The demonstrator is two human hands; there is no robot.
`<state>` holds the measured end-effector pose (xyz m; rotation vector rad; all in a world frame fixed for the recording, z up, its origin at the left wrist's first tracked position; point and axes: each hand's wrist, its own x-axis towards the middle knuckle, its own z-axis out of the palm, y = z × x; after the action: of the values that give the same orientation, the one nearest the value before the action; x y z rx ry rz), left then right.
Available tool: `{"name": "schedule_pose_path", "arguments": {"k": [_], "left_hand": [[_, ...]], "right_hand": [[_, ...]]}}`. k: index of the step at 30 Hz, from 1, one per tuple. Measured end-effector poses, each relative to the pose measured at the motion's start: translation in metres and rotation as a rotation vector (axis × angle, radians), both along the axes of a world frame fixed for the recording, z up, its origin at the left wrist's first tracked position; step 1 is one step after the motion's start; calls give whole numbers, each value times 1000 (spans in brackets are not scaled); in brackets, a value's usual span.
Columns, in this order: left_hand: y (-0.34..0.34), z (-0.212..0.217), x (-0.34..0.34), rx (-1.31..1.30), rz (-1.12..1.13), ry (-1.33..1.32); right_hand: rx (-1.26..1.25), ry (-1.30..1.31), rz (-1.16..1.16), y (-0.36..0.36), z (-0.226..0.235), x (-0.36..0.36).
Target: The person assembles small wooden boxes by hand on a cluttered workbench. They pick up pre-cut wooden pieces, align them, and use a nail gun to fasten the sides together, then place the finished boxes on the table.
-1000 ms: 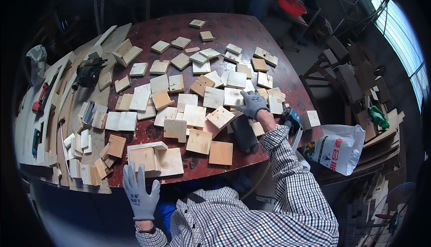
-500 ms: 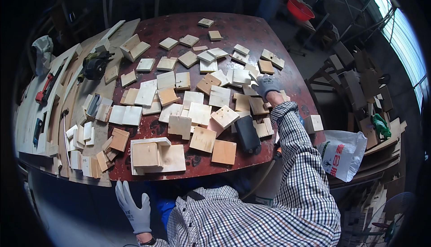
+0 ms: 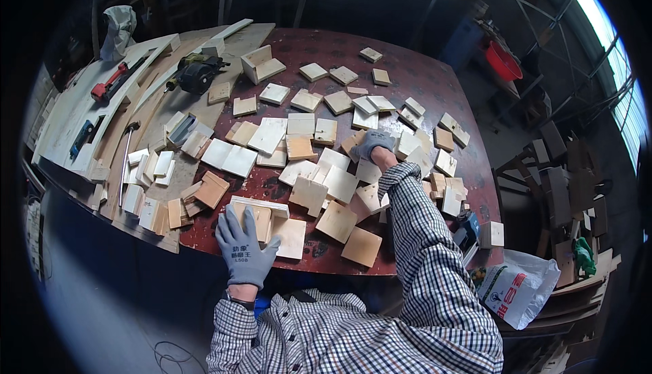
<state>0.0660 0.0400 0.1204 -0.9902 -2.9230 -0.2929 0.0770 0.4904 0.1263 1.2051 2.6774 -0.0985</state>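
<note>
My left hand, in a grey work glove, rests with fingers spread on a small stack of joined wooden boards at the table's near edge. A pale flat board lies just right of its thumb. My right hand, gloved as well, reaches into the middle of the scattered wood. Its fingers are bent over the right edge of a brownish wooden block; the fingertips are partly hidden. Several pale wooden blocks lie around it, some overlapping.
The dark red table carries many loose wood pieces. On the left boards sit a circular saw, a red tool and a hammer. A white sack hangs by the right edge, and wood scraps are piled beyond.
My left hand has come up from below the table edge onto the board stack. My right hand has moved left and nearer, to the brownish block. The view has turned; a dark box is no longer visible.
</note>
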Motion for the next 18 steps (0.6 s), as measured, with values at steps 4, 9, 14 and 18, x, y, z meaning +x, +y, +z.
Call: {"name": "schedule_pose_path", "arguments": {"k": [4, 9, 14, 18], "left_hand": [[3, -12, 2, 120, -38, 49], [-9, -10, -14, 609, 21, -120], [-48, -27, -61, 1174, 280, -494], [-72, -54, -92, 1630, 457, -749]], "right_hand": [[-312, 443, -29, 53, -15, 28], [-910, 914, -86, 28, 33, 58], [-1019, 986, -9, -45, 74, 77], [-1140, 1011, -3, -127, 88, 100]]}}
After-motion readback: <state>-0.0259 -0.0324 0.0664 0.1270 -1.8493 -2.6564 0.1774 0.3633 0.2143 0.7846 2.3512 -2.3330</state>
